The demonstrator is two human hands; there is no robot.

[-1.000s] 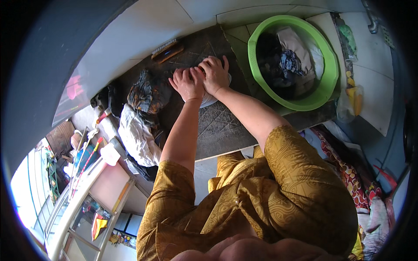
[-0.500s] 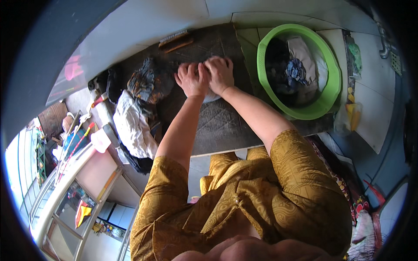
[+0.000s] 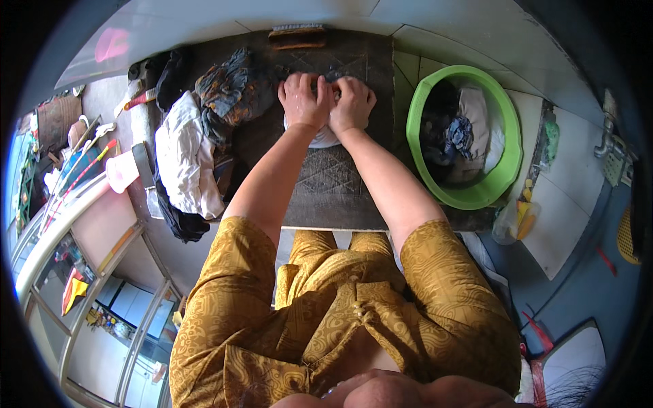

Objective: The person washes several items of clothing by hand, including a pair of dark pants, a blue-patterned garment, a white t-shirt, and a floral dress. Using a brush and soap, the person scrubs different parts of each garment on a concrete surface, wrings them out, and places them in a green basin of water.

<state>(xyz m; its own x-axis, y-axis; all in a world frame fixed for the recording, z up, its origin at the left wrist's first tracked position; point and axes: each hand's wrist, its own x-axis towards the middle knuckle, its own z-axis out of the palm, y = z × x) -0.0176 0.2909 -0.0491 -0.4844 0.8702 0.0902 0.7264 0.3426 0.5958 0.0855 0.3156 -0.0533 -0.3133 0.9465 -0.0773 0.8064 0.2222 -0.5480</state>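
Side by side on a dark, scored slab (image 3: 333,194), my left hand (image 3: 304,102) and my right hand (image 3: 351,104) bear down on a bunched pale cloth (image 3: 325,139). Fingers of both hands curl over it, and the thumbs sit close together. Wet-looking spots show on the left hand. Most of the cloth is hidden under the palms; a whitish fold shows between the wrists, and something dark lies just beyond the fingertips. Left of my hands lies a crumpled dark patterned garment (image 3: 235,88), with a white garment (image 3: 183,160) nearer to me.
A scrubbing brush (image 3: 297,39) lies at the slab's far edge by the wall. On the right stands a green basin (image 3: 476,198) with dark, beige and white clothes inside. Beyond it are a tap (image 3: 607,129) and a plastic bag (image 3: 510,221). A glass-paned cabinet (image 3: 85,272) stands left.
The whole view has turned and shifted a little. My hands stay on the cloth, their fingers now more curled, and the right hand has turned so its knuckles face forward.
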